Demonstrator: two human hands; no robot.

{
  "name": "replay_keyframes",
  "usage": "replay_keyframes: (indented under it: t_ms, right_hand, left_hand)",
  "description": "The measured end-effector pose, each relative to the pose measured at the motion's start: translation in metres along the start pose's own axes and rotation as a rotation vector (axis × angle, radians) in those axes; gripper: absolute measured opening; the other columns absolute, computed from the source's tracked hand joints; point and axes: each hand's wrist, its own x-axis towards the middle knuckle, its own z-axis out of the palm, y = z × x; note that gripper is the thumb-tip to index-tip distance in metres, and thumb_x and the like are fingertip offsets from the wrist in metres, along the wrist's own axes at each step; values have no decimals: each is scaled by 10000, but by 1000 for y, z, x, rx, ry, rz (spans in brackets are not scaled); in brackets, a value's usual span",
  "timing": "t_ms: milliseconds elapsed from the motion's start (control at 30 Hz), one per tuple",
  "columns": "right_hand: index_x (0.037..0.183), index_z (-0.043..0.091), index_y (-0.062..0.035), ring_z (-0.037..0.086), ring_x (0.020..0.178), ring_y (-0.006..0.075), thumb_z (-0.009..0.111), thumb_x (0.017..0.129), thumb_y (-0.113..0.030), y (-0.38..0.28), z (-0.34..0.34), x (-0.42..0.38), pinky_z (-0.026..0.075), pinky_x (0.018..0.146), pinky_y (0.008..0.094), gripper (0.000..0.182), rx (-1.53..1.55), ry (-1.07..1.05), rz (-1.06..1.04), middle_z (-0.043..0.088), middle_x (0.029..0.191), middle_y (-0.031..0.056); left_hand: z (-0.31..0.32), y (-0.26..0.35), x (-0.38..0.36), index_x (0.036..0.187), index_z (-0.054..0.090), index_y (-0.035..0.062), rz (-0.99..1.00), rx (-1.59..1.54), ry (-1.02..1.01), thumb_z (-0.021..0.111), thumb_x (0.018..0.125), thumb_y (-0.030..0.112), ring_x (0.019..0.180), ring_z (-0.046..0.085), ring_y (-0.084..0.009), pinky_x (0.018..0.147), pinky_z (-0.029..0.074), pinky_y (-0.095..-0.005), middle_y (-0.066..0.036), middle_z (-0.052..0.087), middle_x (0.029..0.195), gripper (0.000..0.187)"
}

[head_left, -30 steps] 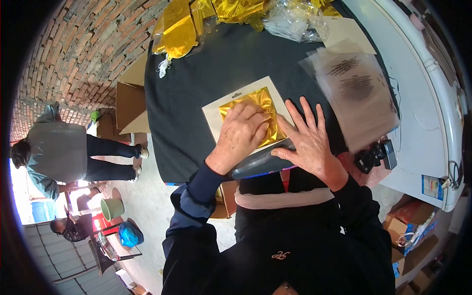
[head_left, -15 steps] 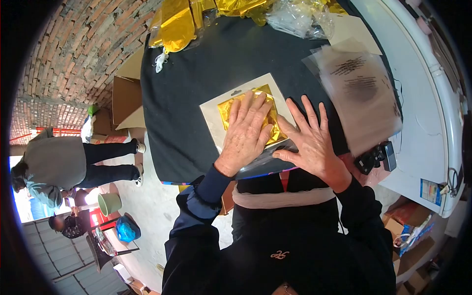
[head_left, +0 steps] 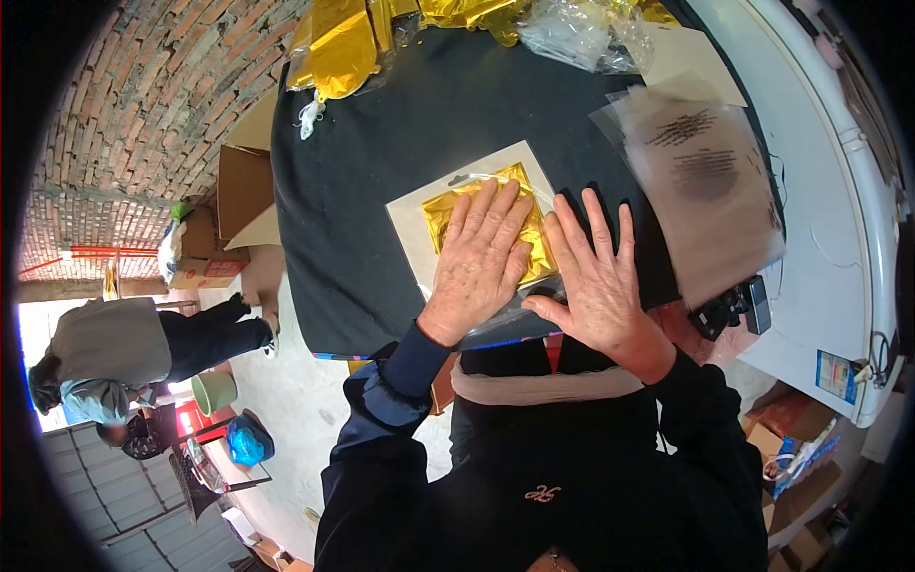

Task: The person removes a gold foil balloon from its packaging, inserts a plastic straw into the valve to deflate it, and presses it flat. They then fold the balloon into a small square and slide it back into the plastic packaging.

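On the black cloth [head_left: 353, 219] of the table lies a flat packet with a pale backing card [head_left: 412, 221] and a folded gold foil piece [head_left: 541, 250] on it. My left hand [head_left: 481, 262] rests flat on the gold foil, its fingers slightly spread. Beside it, my right hand [head_left: 600, 286] lies with fingers spread at the right edge of the packet, thumb pointing toward the packet's lower edge. Clear film shows below the foil, partly covered by my hands.
Gold foil balloons [head_left: 343, 57] and crumpled clear plastic [head_left: 572, 33] lie at the table's far edge. Printed translucent bags [head_left: 705, 191] are at the right, above a black device [head_left: 729, 310]. Two people [head_left: 114, 338] are at the left, near a green bucket [head_left: 214, 392].
My right hand has turned slightly and its fingers have drawn closer together. My left hand has barely moved. The standing person at the left has shifted their legs.
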Motion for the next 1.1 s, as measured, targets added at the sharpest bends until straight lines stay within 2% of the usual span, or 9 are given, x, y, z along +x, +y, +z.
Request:
replay_keyframes:
  t_ms: [167,267,467,667,867,1100]
  right_hand:
    - [1596,517,58,146,1671,448,743,828,-776,-5,-5,6,36,1295,765,1156,-23,-33,16,303,1772,193]
    - [1580,546,39,158,1668,452,757,813,-778,-3,1,6,50,1288,770,1141,-26,12,36,321,1766,184]
    - [1576,596,-87,178,1660,465,820,774,-734,2,2,3,69,1279,779,1054,54,43,55,350,1761,158]
    - [1538,653,-150,185,1658,462,855,773,-688,6,0,2,60,1288,760,957,145,54,37,358,1761,153]
    - [1505,684,-140,188,1659,452,850,796,-678,9,2,1,40,1299,741,906,161,56,19,358,1762,151]
    - [1446,714,-120,210,1653,461,863,796,-620,5,-13,-2,82,1286,761,833,166,77,9,385,1749,155]
  left_hand:
    - [-1,2,1,1635,509,94,-13,-7,-9,547,1074,265,1651,322,-346,1365,187,-527,-150,432,1738,587]
    - [-1,2,0,1637,504,92,-12,-4,-11,529,1087,274,1654,315,-346,1367,182,-528,-152,426,1741,580]
    - [0,0,0,1651,483,98,-10,-14,-15,489,1111,291,1658,305,-346,1370,174,-532,-156,417,1746,573]
    - [0,1,0,1653,481,101,-13,-25,-8,469,1120,294,1660,301,-347,1372,170,-533,-156,414,1747,566]
    - [0,-1,0,1644,500,109,-8,-13,-11,468,1119,294,1656,309,-345,1368,180,-534,-148,419,1745,557]
    - [1,1,2,1631,517,109,-12,40,-12,477,1108,292,1636,340,-355,1356,211,-546,-152,447,1720,556]
